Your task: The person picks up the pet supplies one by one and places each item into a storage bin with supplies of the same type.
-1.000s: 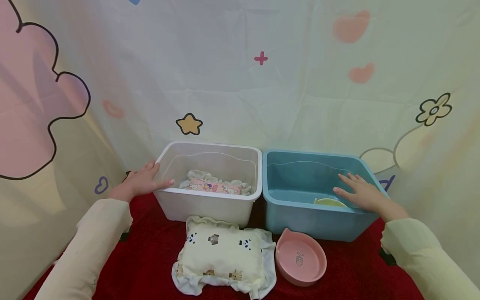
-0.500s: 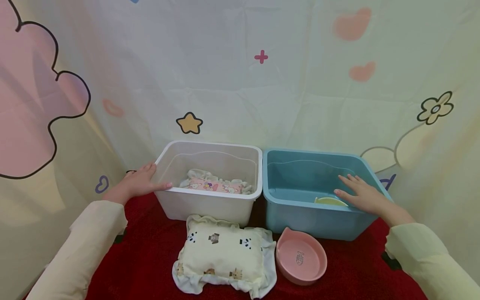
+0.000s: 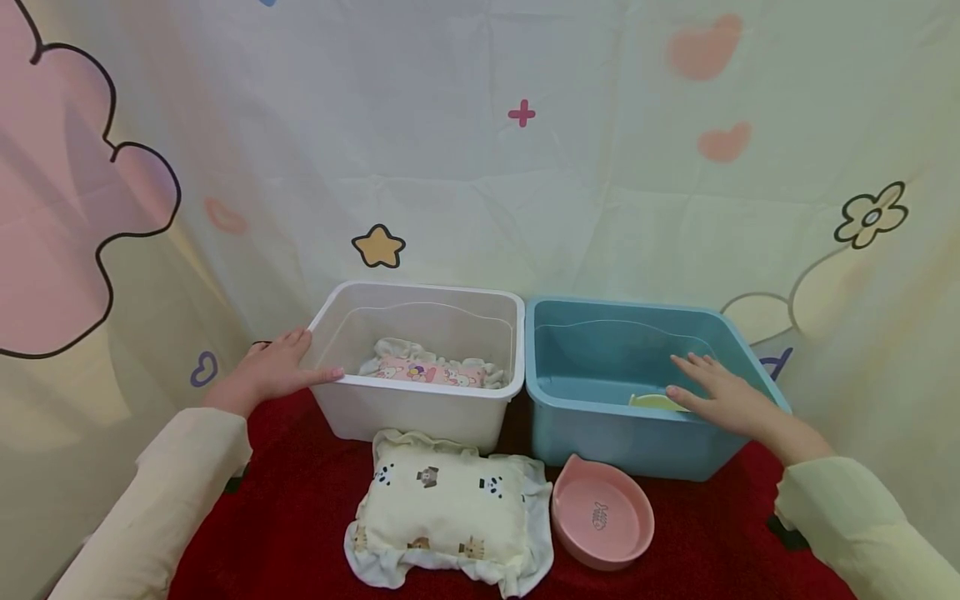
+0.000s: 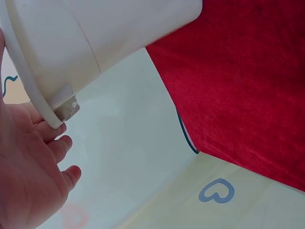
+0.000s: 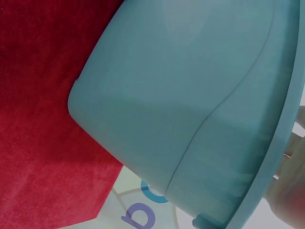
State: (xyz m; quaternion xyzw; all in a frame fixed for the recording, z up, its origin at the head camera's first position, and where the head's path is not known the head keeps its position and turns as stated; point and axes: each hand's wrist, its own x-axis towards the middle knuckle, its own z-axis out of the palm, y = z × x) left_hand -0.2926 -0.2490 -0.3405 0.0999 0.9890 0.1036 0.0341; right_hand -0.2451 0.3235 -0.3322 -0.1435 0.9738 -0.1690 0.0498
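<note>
At the left end of the white plastic bin (image 3: 412, 415), my left hand (image 3: 272, 372) rests on the rim with its fingers extended. The left wrist view has its fingertips (image 4: 71, 177) at the bin's edge. A pink pillow with a ruffled border (image 3: 427, 372) lies inside that bin. My right hand (image 3: 722, 397) is spread over the right front corner of the blue bin (image 3: 615, 437); whether it touches the rim is unclear. Part of a pale yellow dish-like thing (image 3: 654, 402) shows inside, partly behind the front wall. Neither hand grips anything.
In front of the bins lie a cream ruffled pillow with animal prints (image 3: 446, 504) and a pink round dish with a fishbone picture (image 3: 602, 521). Red cloth (image 3: 292, 508) covers the table. A printed curtain (image 3: 562, 225) hangs close behind the bins.
The left thumb has dropped slightly along the white bin's rim. The right hand's fingers have shifted a little leftward and downward. Bins, pillows and pink dish stay in place.
</note>
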